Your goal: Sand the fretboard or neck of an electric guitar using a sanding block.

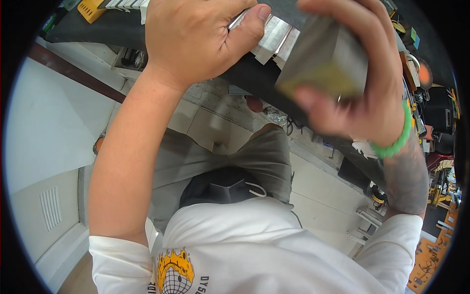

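My right hand (377, 93) is wrapped round a grey rectangular block (318, 54) with a yellowish lower face, raised over the dark worktop. Both hand and block are blurred by motion. Beside it, my left hand (196, 39) is closed, its thumb bent against the curled fingers; what they grip, if anything, is hidden. Under and beside this hand lies a row of silvery-white strips (275, 39), some overhanging the front edge. The row shows again left of my left wrist, by a yellow plastic piece (91, 10).
The black worktop (93, 30) crosses the top of the view. Tools and small items crowd its right side, near an orange round thing (425, 73). A white stool (364, 223) stands on the floor at right. An orange pegboard (431, 259) hangs at lower right.
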The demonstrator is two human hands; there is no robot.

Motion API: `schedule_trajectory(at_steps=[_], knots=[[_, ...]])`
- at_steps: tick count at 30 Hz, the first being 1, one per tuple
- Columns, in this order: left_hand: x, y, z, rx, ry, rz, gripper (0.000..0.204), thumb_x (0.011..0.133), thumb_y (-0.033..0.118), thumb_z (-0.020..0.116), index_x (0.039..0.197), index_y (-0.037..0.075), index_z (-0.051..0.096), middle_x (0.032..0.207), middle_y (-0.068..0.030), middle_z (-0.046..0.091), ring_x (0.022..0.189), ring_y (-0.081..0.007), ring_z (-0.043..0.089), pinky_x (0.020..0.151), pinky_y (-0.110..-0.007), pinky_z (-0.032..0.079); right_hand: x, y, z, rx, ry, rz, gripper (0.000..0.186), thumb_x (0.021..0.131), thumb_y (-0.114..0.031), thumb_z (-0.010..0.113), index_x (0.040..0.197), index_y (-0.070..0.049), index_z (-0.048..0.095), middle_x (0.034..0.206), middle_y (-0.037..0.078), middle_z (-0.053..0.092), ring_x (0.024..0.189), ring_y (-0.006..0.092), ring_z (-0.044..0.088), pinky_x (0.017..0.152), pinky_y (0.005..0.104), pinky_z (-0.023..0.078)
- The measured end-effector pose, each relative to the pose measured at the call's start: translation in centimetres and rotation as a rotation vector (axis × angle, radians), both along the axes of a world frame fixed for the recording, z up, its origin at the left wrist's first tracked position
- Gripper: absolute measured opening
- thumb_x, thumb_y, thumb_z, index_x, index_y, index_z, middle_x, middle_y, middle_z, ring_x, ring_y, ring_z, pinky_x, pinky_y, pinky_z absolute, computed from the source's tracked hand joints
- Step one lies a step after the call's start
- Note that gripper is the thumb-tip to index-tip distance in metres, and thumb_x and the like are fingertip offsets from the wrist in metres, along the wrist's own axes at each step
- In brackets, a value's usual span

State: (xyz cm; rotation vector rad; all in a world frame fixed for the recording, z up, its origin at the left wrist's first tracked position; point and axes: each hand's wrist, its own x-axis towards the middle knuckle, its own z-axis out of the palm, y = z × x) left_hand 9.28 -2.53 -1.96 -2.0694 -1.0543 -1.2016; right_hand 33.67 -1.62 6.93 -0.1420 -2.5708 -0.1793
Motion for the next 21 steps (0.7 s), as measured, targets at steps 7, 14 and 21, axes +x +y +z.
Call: schedule_trajectory(at_steps=[7,14,21], knots=[[0.1,-0.4,0.1,-0.068,-0.028,0.004,0.026,0.091,0.029,0.062,0.081,0.007,0.071,0.078,-0.0085,0.07,0.074,-0.0285,0.067,0.07,-0.041,0.045,0.2,0.2,-0.4,-0.073,0.044,-0.109,0.076,0.078,-0.041,0.085,0.134,0.001,0.054,0.123,0.019,0.053,0.119,0.0349,0.053,0.1,0.0468,0.046],[0.5,-0.7,0.5,-0.055,-0.021,-0.012,0.024,0.09,0.026,0.062,0.081,0.007,0.072,0.077,-0.0092,0.07,0.074,-0.0287,0.067,0.07,-0.041,0.046,0.7,0.7,-0.3,0.034,-0.065,-0.135,0.075,0.081,-0.041,0.084,0.134,0.002,0.053,0.123,0.018,0.052,0.119,0.0345,0.053,0.1,0.0463,0.046],[0.9,-0.9,1.1,0.002,0.007,-0.014,0.021,0.089,0.023,0.062,0.081,0.006,0.072,0.078,-0.0095,0.071,0.074,-0.0288,0.068,0.07,-0.041,0.046,-0.1,1.6,-1.5,0.212,-0.069,0.019,0.072,0.079,-0.039,0.084,0.132,0.001,0.057,0.127,0.021,0.054,0.122,0.0361,0.053,0.099,0.0467,0.047]])
